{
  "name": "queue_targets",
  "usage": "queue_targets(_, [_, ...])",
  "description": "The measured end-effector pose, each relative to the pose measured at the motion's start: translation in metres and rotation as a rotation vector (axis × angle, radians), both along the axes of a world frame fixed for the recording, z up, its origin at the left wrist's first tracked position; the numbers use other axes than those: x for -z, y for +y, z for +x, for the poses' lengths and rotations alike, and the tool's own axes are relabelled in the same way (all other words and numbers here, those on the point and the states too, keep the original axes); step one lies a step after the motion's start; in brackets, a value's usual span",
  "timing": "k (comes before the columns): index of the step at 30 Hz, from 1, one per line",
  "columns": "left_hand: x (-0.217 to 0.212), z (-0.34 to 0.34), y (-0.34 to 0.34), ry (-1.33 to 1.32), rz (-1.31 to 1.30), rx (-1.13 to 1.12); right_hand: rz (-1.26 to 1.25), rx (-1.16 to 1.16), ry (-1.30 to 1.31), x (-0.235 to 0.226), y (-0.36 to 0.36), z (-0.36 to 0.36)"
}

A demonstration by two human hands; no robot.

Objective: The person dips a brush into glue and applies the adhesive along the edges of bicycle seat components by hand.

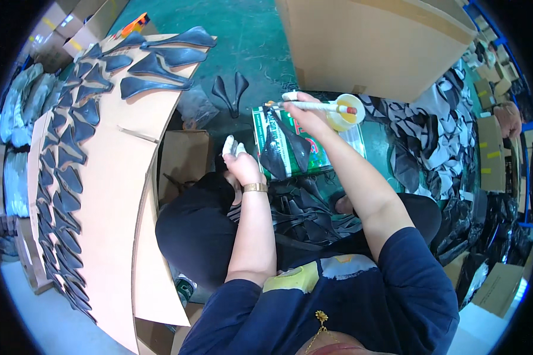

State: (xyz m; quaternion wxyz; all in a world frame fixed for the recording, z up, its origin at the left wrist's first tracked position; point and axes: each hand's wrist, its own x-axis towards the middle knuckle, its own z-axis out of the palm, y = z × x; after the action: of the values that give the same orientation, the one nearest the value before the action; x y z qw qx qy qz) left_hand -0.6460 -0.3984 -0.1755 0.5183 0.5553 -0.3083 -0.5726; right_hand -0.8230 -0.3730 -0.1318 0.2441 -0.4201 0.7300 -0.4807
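My right hand (pixel 307 113) grips a brush (pixel 323 107) with a white-wrapped handle, its tip over the narrow upper end of a black forked piece shaped like a bicycle saddle (pixel 272 151). That piece lies on a green and white box (pixel 318 163), and a wet-looking shine runs along its left wing. Just left of the box is my left hand (pixel 243 165), with white covers on its fingertips. Its fingers are raised and hold nothing that I can see. Beside my right hand stands a tub (pixel 342 121) of yellowish liquid.
Rows of similar black pieces (pixel 71 148) cover a cardboard sheet (pixel 115 207) on the left. Another forked piece (pixel 234 94) lies on the green floor. More lie in my lap (pixel 314 219). A large carton (pixel 373 47) stands ahead, with black and grey scraps (pixel 429 130) at right.
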Motion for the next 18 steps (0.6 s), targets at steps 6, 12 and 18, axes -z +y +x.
queue_targets(6, [-0.001,-0.002,-0.001,0.009,0.004,-0.026,0.062,-0.077,0.139,0.004,-0.026,-0.002])
queue_targets(12, [-0.002,-0.005,-0.003,-0.007,0.012,-0.024,0.135,0.058,-0.076,0.000,-0.027,-0.005])
queue_targets(18, [0.005,-0.002,-0.005,0.048,0.001,-0.074,0.194,-0.192,0.212,-0.012,0.014,0.027])
